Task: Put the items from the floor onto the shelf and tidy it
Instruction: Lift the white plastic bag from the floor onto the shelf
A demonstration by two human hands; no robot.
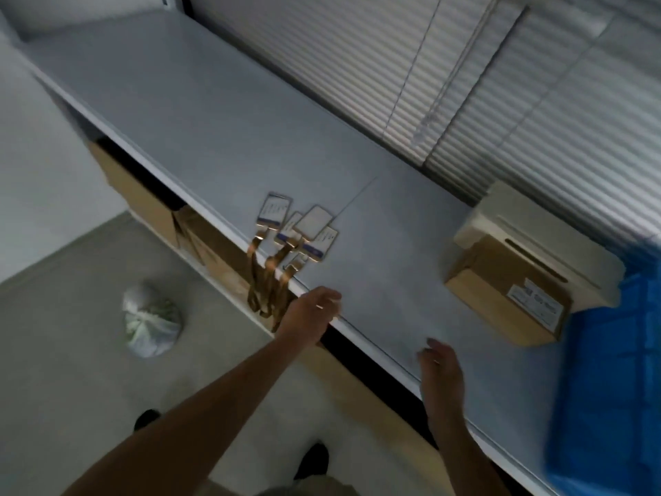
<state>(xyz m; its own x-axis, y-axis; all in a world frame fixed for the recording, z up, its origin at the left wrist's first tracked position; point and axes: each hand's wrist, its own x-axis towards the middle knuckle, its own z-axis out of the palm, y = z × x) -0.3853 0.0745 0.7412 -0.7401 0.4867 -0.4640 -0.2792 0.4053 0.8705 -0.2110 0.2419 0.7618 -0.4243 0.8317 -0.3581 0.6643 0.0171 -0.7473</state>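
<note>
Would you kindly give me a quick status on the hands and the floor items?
Left hand and right hand open, empty, at shelf edge. Tied plastic bag on floor. Badges on shelf, lanyards hanging over edge. Nothing blocking.

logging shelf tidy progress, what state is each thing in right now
badges: piled on the shelf top, straps over its edge
bag: tied, on the floor
box: closed, on the shelf top
crate: on the shelf top
left hand: open, empty
right hand: open, empty

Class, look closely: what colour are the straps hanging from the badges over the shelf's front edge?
Golden brown, seen best in the head view: the straps.
</note>
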